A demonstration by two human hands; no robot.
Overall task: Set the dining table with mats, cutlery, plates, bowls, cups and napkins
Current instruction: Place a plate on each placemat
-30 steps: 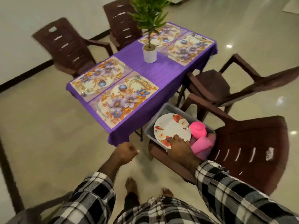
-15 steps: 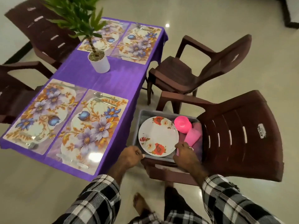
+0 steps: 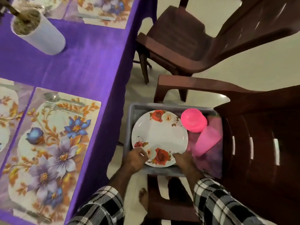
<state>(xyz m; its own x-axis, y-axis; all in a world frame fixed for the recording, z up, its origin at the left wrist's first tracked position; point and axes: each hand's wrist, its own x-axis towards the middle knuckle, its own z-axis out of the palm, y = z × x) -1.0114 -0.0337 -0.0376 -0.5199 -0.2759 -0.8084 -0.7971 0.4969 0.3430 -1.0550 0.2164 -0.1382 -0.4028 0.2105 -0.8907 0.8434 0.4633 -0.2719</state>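
Mats (image 3: 50,143) and cutlery (image 3: 63,103) are down on the desk; both hands, left (image 3: 135,159) and right (image 3: 185,161), pinch the floral plate (image 3: 159,137) in the grey tub (image 3: 134,111). Bowls (image 3: 193,120), cups, napkins wait.

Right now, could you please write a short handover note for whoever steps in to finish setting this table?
Left hand and right hand both grip the near rim of the floral plate, which is in the grey tub on the chair seat.
Also in the tub: pink bowls, a pink cup lying on its side, and purple cloth.
Done: floral mats are on the purple table; the nearest mat has a spoon and fork.
Left: plates, bowls, cups and napkins.
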